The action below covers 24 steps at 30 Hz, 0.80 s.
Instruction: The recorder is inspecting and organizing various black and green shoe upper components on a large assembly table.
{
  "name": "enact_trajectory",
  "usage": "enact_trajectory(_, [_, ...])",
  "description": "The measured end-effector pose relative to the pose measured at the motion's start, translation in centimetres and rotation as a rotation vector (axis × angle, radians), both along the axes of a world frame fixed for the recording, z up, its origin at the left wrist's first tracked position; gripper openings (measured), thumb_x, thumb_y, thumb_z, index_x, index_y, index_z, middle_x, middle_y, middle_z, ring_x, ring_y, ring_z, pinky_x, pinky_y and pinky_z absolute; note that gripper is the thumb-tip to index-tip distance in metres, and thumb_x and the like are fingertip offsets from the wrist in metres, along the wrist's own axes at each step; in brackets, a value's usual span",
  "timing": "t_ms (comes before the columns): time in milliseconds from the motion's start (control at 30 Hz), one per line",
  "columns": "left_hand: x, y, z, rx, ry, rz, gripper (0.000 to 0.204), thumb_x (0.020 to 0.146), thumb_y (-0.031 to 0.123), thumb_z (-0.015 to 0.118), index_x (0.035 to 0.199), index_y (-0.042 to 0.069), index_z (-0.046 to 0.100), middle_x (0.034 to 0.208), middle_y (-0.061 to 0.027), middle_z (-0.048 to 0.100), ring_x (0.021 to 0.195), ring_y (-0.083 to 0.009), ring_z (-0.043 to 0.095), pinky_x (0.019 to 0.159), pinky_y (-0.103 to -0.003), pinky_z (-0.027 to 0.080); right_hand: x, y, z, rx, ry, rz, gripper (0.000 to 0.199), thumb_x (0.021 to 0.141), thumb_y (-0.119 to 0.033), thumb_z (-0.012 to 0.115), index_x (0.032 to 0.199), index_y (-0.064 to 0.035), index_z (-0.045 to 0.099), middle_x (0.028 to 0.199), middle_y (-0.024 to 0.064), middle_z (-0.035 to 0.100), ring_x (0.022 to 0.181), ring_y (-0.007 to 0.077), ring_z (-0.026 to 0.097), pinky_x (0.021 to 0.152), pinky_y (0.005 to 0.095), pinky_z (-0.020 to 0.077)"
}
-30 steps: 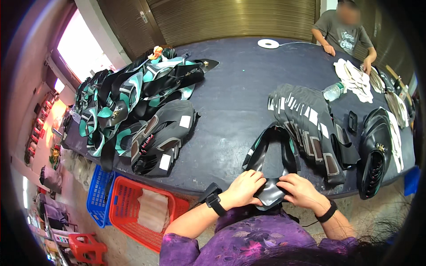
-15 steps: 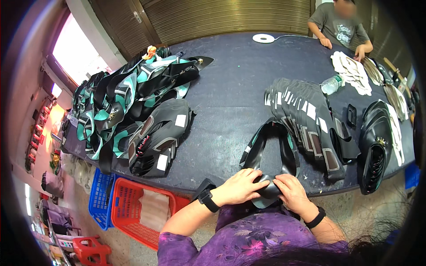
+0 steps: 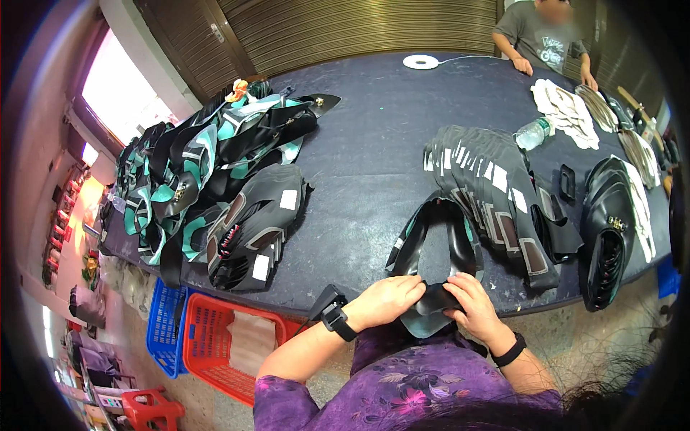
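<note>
On a tabletop (image 3: 352, 208), an upper piece (image 3: 434, 299) lies across the near edge between the left fingers (image 3: 410, 287) and right fingers (image 3: 463, 287), with a fanned stack of uppers (image 3: 496, 201) to its far right and a nested stack (image 3: 609, 233) farther right. A heap of uppers (image 3: 208, 154) covers the left side, a smaller stack (image 3: 259, 223) at its near end, above two baskets (image 3: 208, 359) past the near left edge. At the far right, a bottle (image 3: 530, 134) rests just beside cloth pieces (image 3: 564, 115) near a co-worker (image 3: 539, 36), a spool (image 3: 420, 62) lying left along the far edge.
</note>
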<state>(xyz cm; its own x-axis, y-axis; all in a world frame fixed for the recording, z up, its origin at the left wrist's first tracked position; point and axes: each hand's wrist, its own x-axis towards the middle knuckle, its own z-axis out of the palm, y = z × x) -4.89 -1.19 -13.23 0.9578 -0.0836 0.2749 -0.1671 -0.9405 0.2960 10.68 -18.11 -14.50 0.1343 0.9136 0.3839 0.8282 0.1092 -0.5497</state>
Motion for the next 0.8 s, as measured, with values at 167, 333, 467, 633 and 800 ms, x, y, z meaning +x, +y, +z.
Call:
enact_trajectory(167, [-0.4, -0.3, 0.6, 0.116, -0.027, -0.097, 0.055, 0.057, 0.010, 0.064, 0.109, 0.001, 0.048, 0.117, -0.0139, 0.047, 0.107, -0.0267, 0.047, 0.090, -0.035, 0.039, 0.0, -0.2, 0.3, -0.106, -0.073, -0.016, 0.057, 0.055, -0.001, 0.065, 0.110, -0.0083, 0.052, 0.117, 0.0122, 0.046, 0.114, 0.0325, 0.039, 0.096, 0.0398, 0.0330])
enact_trajectory(333, [-0.3, -0.4, 0.3, 0.123, -0.036, -0.077, 0.053, 0.062, 0.009, 0.060, 0.112, 0.001, 0.046, 0.120, -0.0137, 0.045, 0.109, -0.0269, 0.045, 0.091, -0.036, 0.038, 0.1, -0.4, -0.1, -0.034, -0.170, 0.039, 0.048, 0.062, -0.002, 0.059, 0.109, -0.0130, 0.055, 0.118, 0.0115, 0.046, 0.115, 0.0314, 0.038, 0.097, 0.0426, 0.0319])
enact_trajectory(467, [-0.4, -0.5, 0.0, 0.154, -0.060, -0.065, 0.041, 0.072, 0.012, 0.049, 0.112, 0.000, 0.046, 0.120, -0.0136, 0.045, 0.109, -0.0278, 0.045, 0.090, -0.037, 0.038, 0.2, -0.7, -0.7, 0.032, -0.238, 0.062, 0.039, 0.070, -0.005, 0.052, 0.108, -0.0141, 0.056, 0.119, 0.0076, 0.048, 0.114, 0.0296, 0.040, 0.096, 0.0444, 0.0322])
enact_trajectory(633, [-0.7, -0.6, -0.1, 0.184, -0.047, -0.070, 0.041, 0.074, 0.012, 0.047, 0.113, 0.002, 0.046, 0.121, -0.0134, 0.044, 0.110, -0.0277, 0.044, 0.091, -0.039, 0.037, 0.1, -0.8, -1.0, 0.068, -0.279, 0.068, 0.036, 0.071, -0.007, 0.052, 0.106, -0.0129, 0.057, 0.117, 0.0049, 0.050, 0.113, 0.0276, 0.043, 0.096, 0.0435, 0.0332])
enact_trajectory(800, [-0.9, -0.6, -0.2, 0.189, -0.012, -0.053, 0.042, 0.075, 0.014, 0.046, 0.116, 0.005, 0.045, 0.124, -0.0123, 0.042, 0.112, -0.0268, 0.043, 0.093, -0.039, 0.035, 0.1, -0.7, -0.8, 0.060, -0.309, 0.110, 0.034, 0.071, -0.007, 0.053, 0.105, -0.0101, 0.058, 0.113, 0.0053, 0.053, 0.109, 0.0258, 0.046, 0.094, 0.0404, 0.0366])
